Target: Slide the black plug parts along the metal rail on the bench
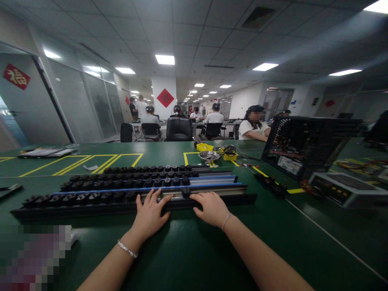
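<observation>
Several long black rails with blue and silver strips lie side by side across the green table, carrying rows of black socket-like modules point(106, 197). My left hand point(150, 212) rests with fingers spread over the nearest rail point(224, 200), beside the right end of its row. A single black module point(186, 192) sits apart in that rail's channel, between my hands. My right hand point(211, 207) is at the module's right side, its fingertips at or against it and its thumb apart over the rail's front edge. Neither hand is wrapped around anything.
An open black computer case point(306, 145) and a power supply box point(348, 189) stand at the right. Loose black modules point(270, 185) lie nearby. Behind the rails are a metal bowl point(209, 156) and yellow trays point(205, 147). A person point(253, 125) sits across the table.
</observation>
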A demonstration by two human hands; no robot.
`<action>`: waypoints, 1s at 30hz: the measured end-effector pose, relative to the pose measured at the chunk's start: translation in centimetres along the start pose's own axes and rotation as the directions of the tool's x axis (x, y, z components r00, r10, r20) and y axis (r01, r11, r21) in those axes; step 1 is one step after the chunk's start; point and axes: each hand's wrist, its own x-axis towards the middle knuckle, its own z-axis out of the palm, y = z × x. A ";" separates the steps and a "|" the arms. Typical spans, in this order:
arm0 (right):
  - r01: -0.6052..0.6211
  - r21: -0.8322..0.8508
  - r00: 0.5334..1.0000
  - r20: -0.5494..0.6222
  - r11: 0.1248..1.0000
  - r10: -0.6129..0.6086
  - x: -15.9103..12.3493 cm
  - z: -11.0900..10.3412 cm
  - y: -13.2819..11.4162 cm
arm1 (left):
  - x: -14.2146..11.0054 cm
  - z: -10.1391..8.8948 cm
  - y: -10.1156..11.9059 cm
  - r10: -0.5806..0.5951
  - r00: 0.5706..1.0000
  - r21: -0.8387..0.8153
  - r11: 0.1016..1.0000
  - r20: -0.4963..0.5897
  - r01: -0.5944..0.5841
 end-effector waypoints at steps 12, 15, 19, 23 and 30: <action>0.009 -0.002 1.000 0.014 1.000 -0.009 0.0 -0.4 0.2 | 0.0 -0.1 0.0 0.000 1.000 0.002 1.000 0.011 0.000; 0.014 0.008 1.000 0.022 1.000 -0.014 0.0 -0.5 0.2 | -0.1 -0.1 0.0 0.003 1.000 -0.007 1.000 0.008 -0.003; 0.021 0.012 1.000 0.021 1.000 -0.022 0.0 -0.5 0.3 | -0.1 -0.1 0.0 -0.002 1.000 -0.019 1.000 0.016 0.002; 0.025 0.022 0.999 0.019 0.999 -0.026 0.0 -0.4 0.4 | -0.1 -0.2 0.0 -0.001 1.000 -0.015 1.000 0.016 0.001; 0.048 0.035 0.999 -0.005 0.998 -0.048 0.0 -0.3 0.7 | 0.0 0.1 -0.1 -0.003 1.000 -0.011 1.000 0.013 0.003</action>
